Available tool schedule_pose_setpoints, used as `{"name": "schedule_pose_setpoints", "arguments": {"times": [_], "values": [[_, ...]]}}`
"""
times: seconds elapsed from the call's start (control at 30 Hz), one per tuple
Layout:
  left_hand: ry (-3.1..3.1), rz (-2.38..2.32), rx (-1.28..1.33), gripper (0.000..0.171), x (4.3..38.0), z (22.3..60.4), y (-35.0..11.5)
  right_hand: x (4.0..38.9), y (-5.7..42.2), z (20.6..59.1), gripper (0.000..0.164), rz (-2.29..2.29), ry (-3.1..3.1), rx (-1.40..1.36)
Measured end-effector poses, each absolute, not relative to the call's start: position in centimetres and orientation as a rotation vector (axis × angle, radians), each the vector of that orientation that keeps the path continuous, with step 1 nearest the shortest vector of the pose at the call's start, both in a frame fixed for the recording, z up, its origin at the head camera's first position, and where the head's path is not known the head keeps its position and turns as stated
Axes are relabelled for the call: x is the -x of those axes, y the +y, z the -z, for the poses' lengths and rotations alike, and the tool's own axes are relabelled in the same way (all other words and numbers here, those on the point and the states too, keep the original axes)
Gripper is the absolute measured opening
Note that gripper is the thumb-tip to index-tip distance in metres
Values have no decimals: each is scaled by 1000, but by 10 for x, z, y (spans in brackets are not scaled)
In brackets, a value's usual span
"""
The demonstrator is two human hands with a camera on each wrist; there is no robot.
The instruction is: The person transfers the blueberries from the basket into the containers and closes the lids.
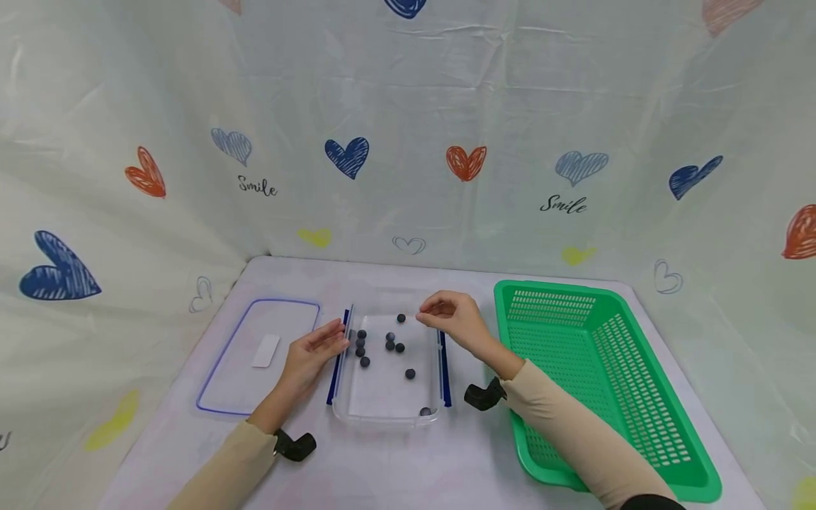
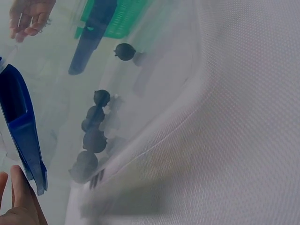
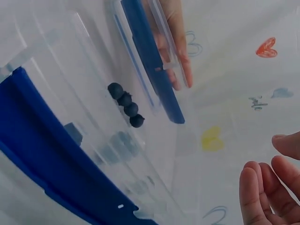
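Observation:
A clear plastic box (image 1: 386, 416) with blue side latches (image 1: 446, 379) stands in the middle of the table. Several blueberries (image 1: 410, 373) lie scattered on its floor, some clustered near the left wall. My left hand (image 1: 312, 354) rests at the box's left rim, its fingers extended along it. Over the right side of the box hovers my right hand (image 1: 455, 319), fingers loosely bent. In the right wrist view, a gap shows between the thumb (image 3: 287, 144) and the fingers, with nothing held there.
A green perforated basket (image 1: 561, 285) stands at the right, partly under the right forearm. Flat on the table at left lies a blue-rimmed clear lid (image 1: 232, 361), with a small white rectangle (image 1: 265, 350) on it. A heart-printed curtain (image 1: 408, 205) hangs behind the table.

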State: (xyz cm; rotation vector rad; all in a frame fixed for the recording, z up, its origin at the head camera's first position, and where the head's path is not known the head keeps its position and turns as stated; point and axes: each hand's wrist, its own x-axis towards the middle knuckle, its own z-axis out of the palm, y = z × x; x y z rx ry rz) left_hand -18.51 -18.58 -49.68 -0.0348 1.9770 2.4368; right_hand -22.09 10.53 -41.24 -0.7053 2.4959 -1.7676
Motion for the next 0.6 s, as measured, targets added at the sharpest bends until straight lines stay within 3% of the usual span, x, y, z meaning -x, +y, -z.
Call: {"name": "schedule_pose_setpoints", "arguments": {"times": [0.27,0.6], "values": [[1997,-2415,-48,53,185,492,-191,205,129,386,17,1834,2520,624],[2593,-1993,-428,44,189,477,-207,203,171,382,21,1830,2629,561]]}}
